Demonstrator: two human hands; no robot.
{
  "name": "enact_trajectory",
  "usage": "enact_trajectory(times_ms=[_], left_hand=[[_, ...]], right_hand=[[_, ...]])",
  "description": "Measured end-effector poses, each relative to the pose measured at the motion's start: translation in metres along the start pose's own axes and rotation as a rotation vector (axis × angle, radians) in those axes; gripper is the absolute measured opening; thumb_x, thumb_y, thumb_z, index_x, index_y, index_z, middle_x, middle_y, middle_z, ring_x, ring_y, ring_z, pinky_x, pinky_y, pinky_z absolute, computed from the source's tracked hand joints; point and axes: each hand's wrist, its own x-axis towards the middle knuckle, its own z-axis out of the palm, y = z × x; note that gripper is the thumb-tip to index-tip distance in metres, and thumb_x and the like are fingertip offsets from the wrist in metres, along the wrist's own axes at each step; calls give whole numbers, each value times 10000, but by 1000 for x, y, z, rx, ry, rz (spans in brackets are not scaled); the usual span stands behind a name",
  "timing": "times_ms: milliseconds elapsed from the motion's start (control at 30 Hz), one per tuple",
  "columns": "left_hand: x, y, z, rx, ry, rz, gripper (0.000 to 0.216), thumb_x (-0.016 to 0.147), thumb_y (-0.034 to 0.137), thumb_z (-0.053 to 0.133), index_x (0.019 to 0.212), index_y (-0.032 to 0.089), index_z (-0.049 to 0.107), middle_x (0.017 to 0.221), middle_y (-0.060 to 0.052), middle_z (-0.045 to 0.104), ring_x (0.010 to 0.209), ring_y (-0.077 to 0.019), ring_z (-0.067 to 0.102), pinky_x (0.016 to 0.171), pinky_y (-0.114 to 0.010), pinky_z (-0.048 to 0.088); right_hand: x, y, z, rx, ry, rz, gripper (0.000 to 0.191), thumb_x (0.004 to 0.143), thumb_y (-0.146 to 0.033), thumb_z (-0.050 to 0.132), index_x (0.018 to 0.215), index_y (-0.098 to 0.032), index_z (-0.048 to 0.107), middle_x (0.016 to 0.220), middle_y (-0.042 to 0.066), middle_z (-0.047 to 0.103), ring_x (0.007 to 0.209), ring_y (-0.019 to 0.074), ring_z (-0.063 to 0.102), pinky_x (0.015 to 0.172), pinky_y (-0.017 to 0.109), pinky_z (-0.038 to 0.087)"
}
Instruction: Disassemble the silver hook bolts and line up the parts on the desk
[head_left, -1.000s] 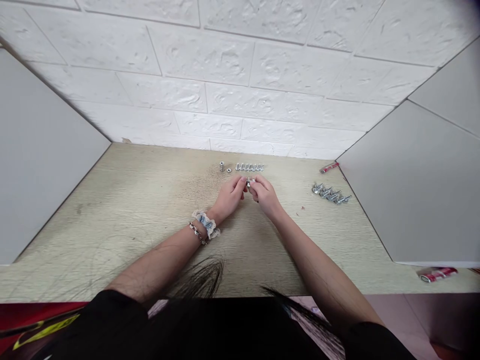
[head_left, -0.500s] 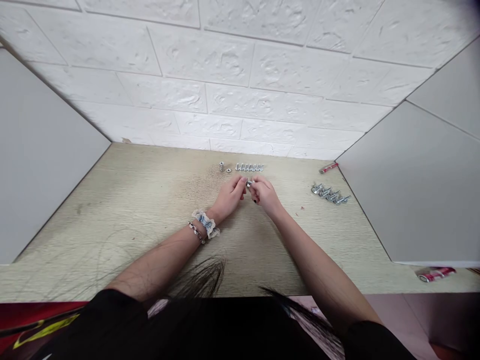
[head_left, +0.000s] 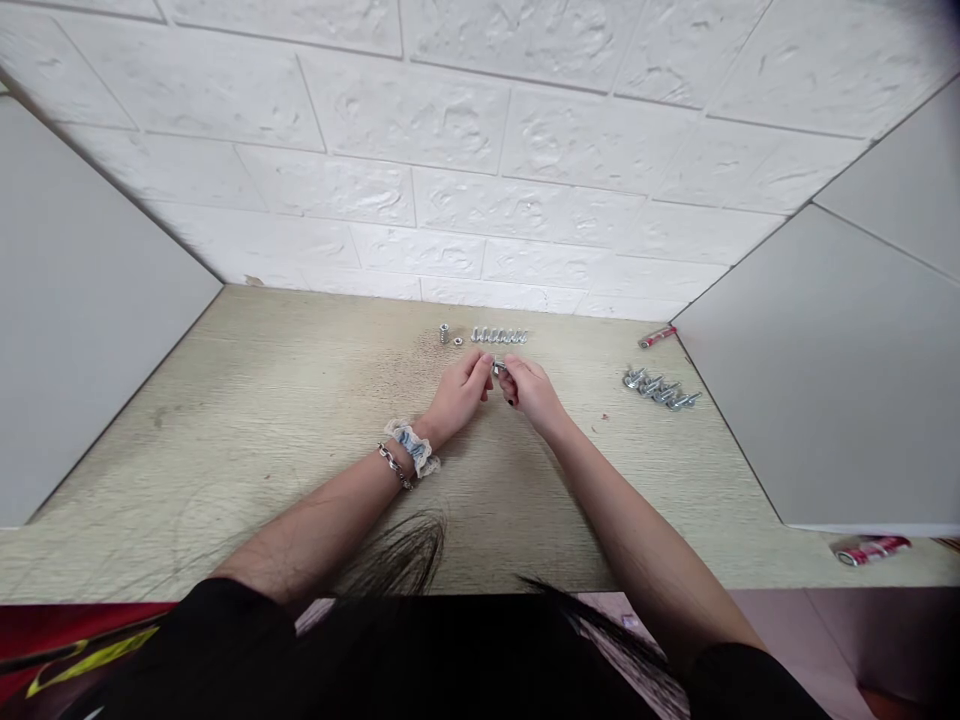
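Note:
My left hand (head_left: 459,392) and my right hand (head_left: 529,390) meet over the middle of the wooden desk (head_left: 285,420). Both pinch one small silver bolt (head_left: 498,368) between their fingertips. My left wrist wears a lace scrunchie and a chain bracelet. Just beyond the hands lies a row of silver bolts (head_left: 499,336), with a stack of nuts (head_left: 444,332) and a single nut (head_left: 457,341) to its left.
A pile of silver bolts (head_left: 661,388) lies at the right, near a grey side panel (head_left: 840,380). A small red object (head_left: 658,336) rests by the back wall. Another grey panel (head_left: 82,320) bounds the left. A red object (head_left: 870,548) lies beyond the right panel.
The fingers of my right hand have shifted slightly around the bolt. Both hands stay in the same place.

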Motion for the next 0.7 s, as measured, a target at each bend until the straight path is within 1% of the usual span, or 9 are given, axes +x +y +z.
enact_trajectory(times_ms=[67,100,133,200,267,333,400,500,700], left_hand=[[0,-1,0,-17,3,0,315,901,410,348,693,187,426,577,46,499,487,-72,469,523,-213,376],[1,-1,0,-24,4,-2,311,901,413,347,700,188,422,574,48,499,480,-72,467,513,-212,373],[1,-1,0,-27,5,-4,309,902,414,344,704,190,418,570,49,498,473,-71,465,506,-210,371],[1,-1,1,-29,12,-2,306,903,415,341,707,191,413,568,51,498,466,-69,461,502,-209,368],[0,-1,1,-23,8,2,305,903,415,340,709,191,414,568,52,498,468,-69,458,507,-210,368],[0,-1,0,-9,-6,4,309,905,417,335,709,191,416,571,50,498,479,-71,459,521,-211,371],[-1,-1,0,4,-19,2,320,906,422,326,704,191,417,576,49,498,488,-72,460,534,-212,373],[-1,-1,0,8,-27,-11,329,906,426,321,700,190,421,584,47,498,494,-73,461,540,-215,372],[1,-1,-1,43,-51,-52,363,906,404,322,653,181,457,510,36,468,497,-96,458,557,-241,365]], right_hand=[[0,-2,1,99,4,-13,147,726,-316,483,720,-224,368,472,-91,376,367,71,310,368,197,216],[1,-2,1,136,11,-14,154,705,-288,492,766,-232,362,493,-99,397,365,70,314,363,191,213],[1,-2,1,156,23,-10,171,700,-283,494,791,-236,356,508,-101,415,365,70,320,360,188,211],[2,-1,-1,126,44,10,157,753,-358,461,773,-227,375,513,-84,440,367,71,336,361,193,219],[3,1,-3,18,41,49,337,819,-505,363,669,-206,403,464,-55,427,362,73,345,370,209,241],[2,2,-3,-95,15,75,534,830,-626,262,543,-197,396,398,-36,381,354,76,345,389,224,267],[0,2,-3,-153,-3,79,610,817,-678,238,469,-197,372,357,-31,342,352,78,342,408,231,282],[0,2,-2,-156,4,64,600,802,-687,303,463,-196,371,359,-38,335,362,76,332,421,232,287],[3,5,-1,-85,41,3,466,777,-629,428,605,-195,416,500,-52,399,415,69,338,422,220,288]])
